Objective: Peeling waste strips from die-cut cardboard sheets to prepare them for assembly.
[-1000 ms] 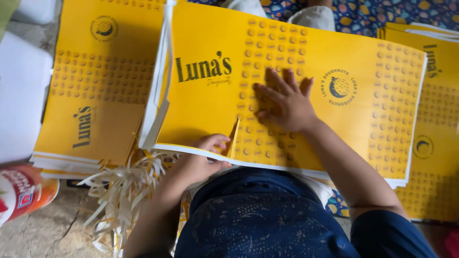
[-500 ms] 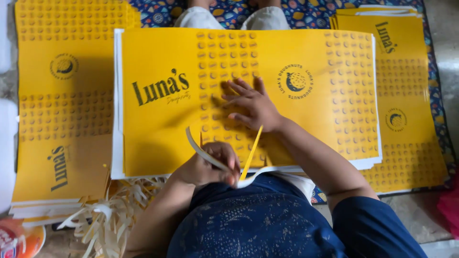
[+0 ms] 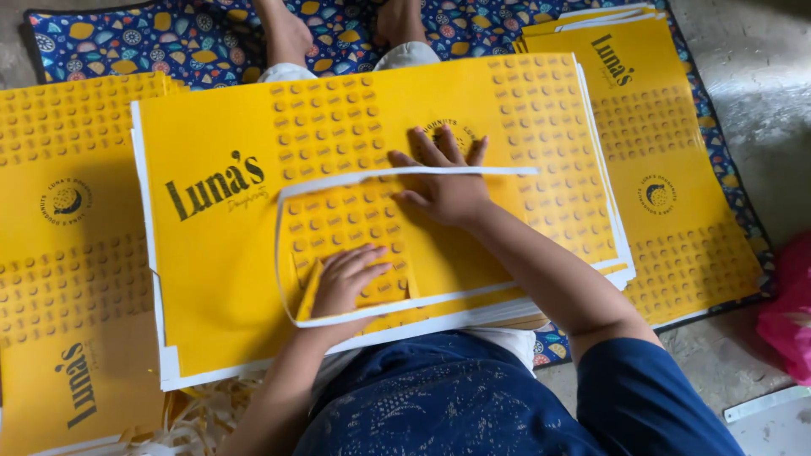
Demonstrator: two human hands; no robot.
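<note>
On the lap, atop a stack of yellow printed sheets (image 3: 211,287): a half-folded top sheet (image 3: 355,228), its flap curled over so the white edge arcs across the middle. Left hand (image 3: 348,280) flat on a small turned-up corner, fingers spread, pressing rather than gripping, seemingly to set a crease. Right hand (image 3: 443,187) open, palm down, just beyond the flap's edge, likely pinning the stack against sliding; nothing grasped by either. Left of the lap, a second yellow pile (image 3: 68,253); to the right, a third pile (image 3: 676,186), partly over a blue patterned mat (image 3: 194,38). Bare feet (image 3: 291,34) on that mat. Pale paper strips (image 3: 194,418) near the left elbow. Rough grey floor (image 3: 752,67) around; something pink (image 3: 790,312) at the right edge.
</note>
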